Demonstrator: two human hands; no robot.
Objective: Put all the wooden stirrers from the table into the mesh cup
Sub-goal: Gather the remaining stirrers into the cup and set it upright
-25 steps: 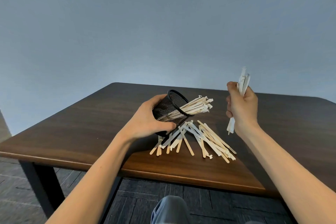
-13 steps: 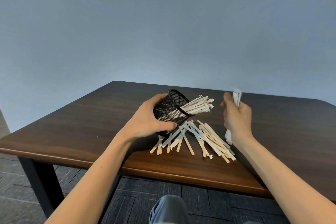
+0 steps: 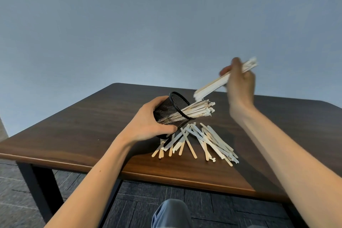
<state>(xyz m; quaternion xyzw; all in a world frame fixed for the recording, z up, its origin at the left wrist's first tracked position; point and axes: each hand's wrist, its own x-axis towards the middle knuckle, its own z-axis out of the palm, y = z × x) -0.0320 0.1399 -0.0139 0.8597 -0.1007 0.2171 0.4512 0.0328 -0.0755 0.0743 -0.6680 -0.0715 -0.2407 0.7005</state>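
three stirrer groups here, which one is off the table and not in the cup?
The bundle gripped in the right hand, raised above the cup's mouth. The others poke out of the tilted mesh cup or lie fanned on the table.

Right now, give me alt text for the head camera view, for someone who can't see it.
A person's left hand tilts a black mesh cup, already holding stirrers, toward the right hand, which aims a raised bundle of wooden stirrers at its mouth. More loose stirrers lie scattered on the dark wooden table just below the cup.
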